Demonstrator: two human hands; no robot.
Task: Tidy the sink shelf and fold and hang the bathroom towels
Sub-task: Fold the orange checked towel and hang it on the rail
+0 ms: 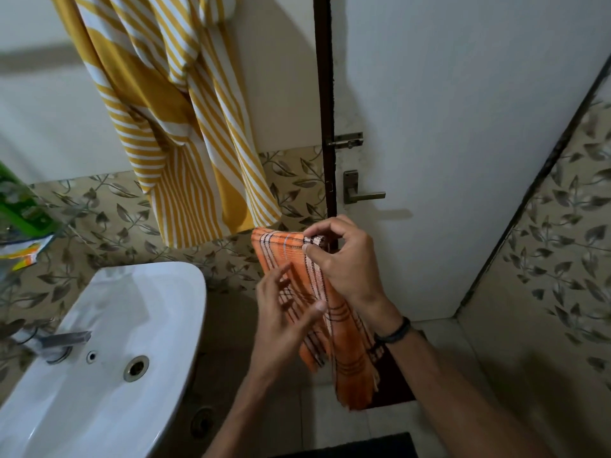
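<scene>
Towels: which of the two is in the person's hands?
The orange checked towel, pinched at its top edge by the right hand with the left hand against it. The yellow-and-white striped towel hangs untouched on the wall.

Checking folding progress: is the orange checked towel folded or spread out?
Folded: the orange checked towel hangs doubled in a narrow strip, its top corner pinched by the right hand.

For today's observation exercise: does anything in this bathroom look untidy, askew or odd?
The yellow striped towel on the wall hangs bunched and twisted in uneven folds, not flat. The orange checked towel is mid-fold, pinched by the right hand, with the left hand against it. Nothing looks spilled or damaged.
</scene>
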